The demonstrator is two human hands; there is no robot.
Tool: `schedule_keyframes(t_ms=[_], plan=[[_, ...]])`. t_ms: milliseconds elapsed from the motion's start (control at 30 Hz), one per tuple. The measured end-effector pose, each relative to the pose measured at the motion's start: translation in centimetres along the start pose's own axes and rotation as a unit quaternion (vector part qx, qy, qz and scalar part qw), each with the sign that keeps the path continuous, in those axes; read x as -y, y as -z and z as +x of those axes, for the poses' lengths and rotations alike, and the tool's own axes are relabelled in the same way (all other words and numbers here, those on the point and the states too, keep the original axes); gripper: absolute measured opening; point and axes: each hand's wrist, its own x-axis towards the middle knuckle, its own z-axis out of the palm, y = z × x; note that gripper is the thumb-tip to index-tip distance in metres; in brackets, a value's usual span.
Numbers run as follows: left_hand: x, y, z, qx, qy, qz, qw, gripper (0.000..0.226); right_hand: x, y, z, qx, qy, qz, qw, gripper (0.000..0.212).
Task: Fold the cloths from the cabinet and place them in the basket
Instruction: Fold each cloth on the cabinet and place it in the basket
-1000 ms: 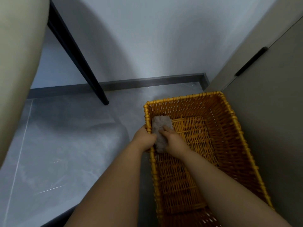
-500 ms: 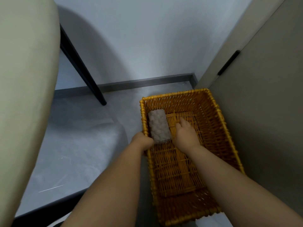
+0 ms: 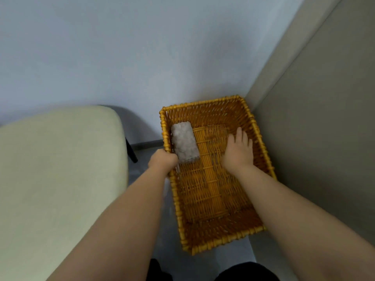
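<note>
An orange wicker basket (image 3: 203, 102) stands on the grey floor in the corner. One folded grey fluffy cloth (image 3: 184, 141) lies flat inside it, along the left wall at the far end. My left hand (image 3: 162, 161) is curled over the basket's left rim, right beside the near end of the cloth. My right hand (image 3: 239, 151) hovers over the right half of the basket's woven bottom with fingers straight, holding nothing and apart from the cloth.
A beige cabinet (image 3: 324, 142) rises directly along the basket's right side. A cream chair cushion (image 3: 60, 171) fills the left, with a black leg (image 3: 131, 152) beneath it. A pale wall stands behind the basket. Dark trousers (image 3: 243, 273) show at the bottom edge.
My right hand released the cloth and moved right across the basket. The cloth now lies flat by the left wall. My view has risen and shifted, bringing the chair cushion in.
</note>
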Motion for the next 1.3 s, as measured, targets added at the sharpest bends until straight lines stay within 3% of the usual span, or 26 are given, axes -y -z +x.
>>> schedule_keyframes(t_ms=[200,367,567,667,733,1000,1300], plan=[[-6.4,8.6,-8.5,-0.006,-0.007,-0.018,1.0,0.007,0.1,14.4,-3.2,-0.047,-0.059,-0.014,0.997,0.088],[-10.6,17.1,-15.6,-0.021,-0.007,-0.046,0.999,0.007,2.0,25.5,-7.2,-0.034,-0.104,0.056,0.992,0.089],[-13.7,25.1,-22.9,-0.029,0.007,-0.05,0.998,0.013,5.4,34.4,-12.1,-0.054,-0.115,0.099,0.987,0.066],[-14.3,28.2,-25.0,-0.027,0.019,-0.057,0.998,0.016,6.3,36.6,-13.2,-0.071,-0.146,0.122,0.979,0.03],[-14.4,30.7,-26.4,-0.028,0.019,-0.057,0.998,0.022,7.7,38.0,-14.4,-0.07,-0.148,0.13,0.978,0.023],[-12.0,37.2,-29.5,-0.088,-0.012,-0.034,0.995,0.019,13.1,40.2,-19.2,-0.078,-0.121,0.163,0.976,0.02],[-7.0,39.0,-34.3,-0.16,-0.051,0.003,0.986,0.019,14.9,40.6,-25.2,-0.08,-0.078,0.17,0.979,0.024]])
